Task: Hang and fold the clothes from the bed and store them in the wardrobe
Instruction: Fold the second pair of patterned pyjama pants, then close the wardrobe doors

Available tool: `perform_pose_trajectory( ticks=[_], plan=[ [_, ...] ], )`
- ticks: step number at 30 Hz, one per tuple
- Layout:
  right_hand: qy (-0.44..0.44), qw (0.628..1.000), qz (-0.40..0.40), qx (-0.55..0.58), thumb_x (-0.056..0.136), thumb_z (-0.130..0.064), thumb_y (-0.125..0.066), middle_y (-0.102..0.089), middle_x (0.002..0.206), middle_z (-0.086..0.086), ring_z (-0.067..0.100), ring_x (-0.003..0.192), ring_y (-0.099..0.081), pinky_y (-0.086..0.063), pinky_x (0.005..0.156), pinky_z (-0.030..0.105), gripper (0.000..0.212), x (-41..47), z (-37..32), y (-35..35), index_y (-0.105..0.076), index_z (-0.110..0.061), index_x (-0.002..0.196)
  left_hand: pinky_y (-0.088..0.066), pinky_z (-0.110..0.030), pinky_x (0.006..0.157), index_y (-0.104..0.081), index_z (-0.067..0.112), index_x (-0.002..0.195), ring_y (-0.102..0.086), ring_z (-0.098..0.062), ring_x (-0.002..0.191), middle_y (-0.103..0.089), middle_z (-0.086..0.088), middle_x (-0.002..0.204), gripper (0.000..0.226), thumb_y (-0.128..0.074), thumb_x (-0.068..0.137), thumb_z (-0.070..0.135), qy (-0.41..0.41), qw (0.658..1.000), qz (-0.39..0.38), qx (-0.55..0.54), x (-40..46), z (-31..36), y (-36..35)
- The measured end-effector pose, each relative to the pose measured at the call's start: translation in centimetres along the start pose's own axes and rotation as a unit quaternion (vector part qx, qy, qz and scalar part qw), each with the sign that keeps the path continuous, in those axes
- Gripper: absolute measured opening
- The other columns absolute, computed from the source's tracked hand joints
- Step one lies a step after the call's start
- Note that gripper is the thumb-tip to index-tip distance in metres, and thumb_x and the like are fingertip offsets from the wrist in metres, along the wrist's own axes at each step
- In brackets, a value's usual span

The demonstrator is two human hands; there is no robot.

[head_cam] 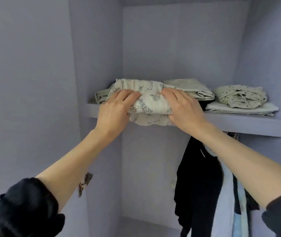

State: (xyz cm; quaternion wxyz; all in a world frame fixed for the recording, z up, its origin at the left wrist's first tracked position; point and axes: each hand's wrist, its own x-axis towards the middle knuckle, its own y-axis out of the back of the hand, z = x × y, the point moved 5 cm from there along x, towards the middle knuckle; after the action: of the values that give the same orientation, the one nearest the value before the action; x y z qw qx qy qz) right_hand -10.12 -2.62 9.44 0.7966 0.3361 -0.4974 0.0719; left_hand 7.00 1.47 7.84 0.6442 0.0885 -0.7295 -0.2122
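Two bare forearms, black sleeves (25,206) pushed up past the elbows, no jewellery visible

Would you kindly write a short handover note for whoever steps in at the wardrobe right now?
Left hand and right hand: each grips one end of the folded printed garment.
The garment sits at the front edge of the wardrobe shelf, partly overhanging it, on top of a folded pale piece.
Already on the shelf: a folded beige piece and a dotted garment lying on a white folded piece.
Dark clothes hang below the shelf.
Left: settle the printed garment fully on the shelf and let go. The bed is out of view, so remaining clothes cannot be judged.
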Motion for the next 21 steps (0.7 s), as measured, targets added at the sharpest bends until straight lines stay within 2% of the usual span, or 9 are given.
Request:
perform_pose_trajectory(
  ticks=[3,7,9,12,15,16,18,20,21],
  plan=[
    [-0.003,1.000,-0.013,-0.023,0.065,0.001,-0.075,-0.062,0.115,0.016,0.035,0.102,-0.060,-0.049,0.079,0.044,0.054,5.2,2.7,-1.9,-0.058,0.000,0.116,-0.042,-0.032,0.056,-0.056,0.016,0.125,-0.054,-0.027,0.110,-0.058,-0.002,0.122,0.065,-0.056,0.068,-0.014,-0.012,1.000,0.025,0.010,5.3,-2.3,-2.0],
    [-0.018,0.998,-0.023,-0.049,0.079,-0.006,-0.065,-0.051,0.132,0.007,0.028,0.120,-0.048,-0.040,0.091,0.038,0.054,11.1,6.6,-6.2,-0.046,-0.010,0.130,-0.043,-0.033,0.061,-0.048,0.021,0.134,-0.052,-0.023,0.112,-0.053,0.002,0.130,0.063,-0.054,0.079,-0.009,0.000,0.998,0.021,0.053,11.5,-5.9,-6.1],
    [-0.022,0.997,-0.031,-0.062,0.082,-0.009,-0.063,-0.049,0.134,0.005,0.026,0.121,-0.047,-0.039,0.090,0.036,0.053,13.8,8.3,-8.6,-0.043,-0.012,0.132,-0.047,-0.036,0.065,-0.046,0.022,0.136,-0.051,-0.023,0.114,-0.052,0.002,0.131,0.062,-0.055,0.082,-0.006,-0.004,0.997,0.012,0.080,14.4,-7.6,-8.2],
    [-0.022,0.997,-0.007,-0.070,0.080,-0.006,-0.065,-0.049,0.132,0.006,0.026,0.119,-0.048,-0.041,0.088,0.036,0.054,17.5,10.0,-11.6,-0.044,-0.010,0.129,-0.040,-0.032,0.062,-0.047,0.023,0.133,-0.052,-0.023,0.111,-0.053,0.001,0.128,0.060,-0.059,0.080,-0.003,-0.014,0.994,0.024,0.107,17.8,-10.1,-10.7],
    [-0.030,0.998,-0.008,-0.061,0.077,-0.002,-0.065,-0.049,0.132,0.009,0.028,0.118,-0.048,-0.042,0.088,0.038,0.056,19.1,10.1,-15.5,-0.044,-0.009,0.128,-0.041,-0.034,0.066,-0.043,0.025,0.135,-0.051,-0.025,0.113,-0.051,0.000,0.129,0.062,-0.058,0.081,-0.001,0.025,0.990,-0.002,0.138,18.4,-12.8,-13.6],
    [-0.038,0.998,-0.039,-0.044,0.078,-0.001,-0.063,-0.048,0.133,0.009,0.029,0.119,-0.047,-0.041,0.089,0.039,0.056,18.9,9.9,-17.3,-0.042,-0.010,0.129,-0.043,-0.036,0.072,-0.039,0.026,0.138,-0.050,-0.026,0.115,-0.048,-0.001,0.132,0.062,-0.055,0.083,0.001,0.050,0.988,-0.052,0.137,17.9,-13.6,-14.8],
    [-0.080,0.976,-0.190,0.068,0.082,-0.004,-0.056,-0.045,0.138,0.010,0.030,0.122,-0.046,-0.040,0.094,0.038,0.056,17.9,9.4,-22.3,-0.038,-0.012,0.135,-0.041,-0.039,0.093,-0.030,0.026,0.144,-0.043,-0.028,0.126,-0.040,-0.005,0.143,0.059,-0.048,0.091,0.006,0.095,0.956,-0.262,0.092,16.3,-15.5,-18.4],
    [-0.119,0.901,-0.370,0.192,0.086,-0.012,-0.050,-0.041,0.142,0.008,0.027,0.124,-0.045,-0.041,0.098,0.033,0.059,16.2,8.9,-25.6,-0.032,-0.016,0.142,-0.026,-0.032,0.109,-0.021,0.023,0.149,-0.029,-0.024,0.139,-0.027,-0.005,0.153,0.057,-0.042,0.097,0.012,0.122,0.873,-0.471,0.019,14.1,-16.1,-20.1],
    [-0.133,0.876,-0.400,0.236,0.087,-0.016,-0.049,-0.042,0.140,0.005,0.024,0.121,-0.047,-0.042,0.094,0.030,0.061,15.8,8.8,-26.0,-0.030,-0.020,0.145,-0.021,-0.030,0.112,-0.018,0.023,0.150,-0.024,-0.021,0.141,-0.022,-0.003,0.155,0.058,-0.042,0.098,0.014,0.137,0.852,-0.505,-0.008,13.7,-16.3,-19.9]
  ],
)
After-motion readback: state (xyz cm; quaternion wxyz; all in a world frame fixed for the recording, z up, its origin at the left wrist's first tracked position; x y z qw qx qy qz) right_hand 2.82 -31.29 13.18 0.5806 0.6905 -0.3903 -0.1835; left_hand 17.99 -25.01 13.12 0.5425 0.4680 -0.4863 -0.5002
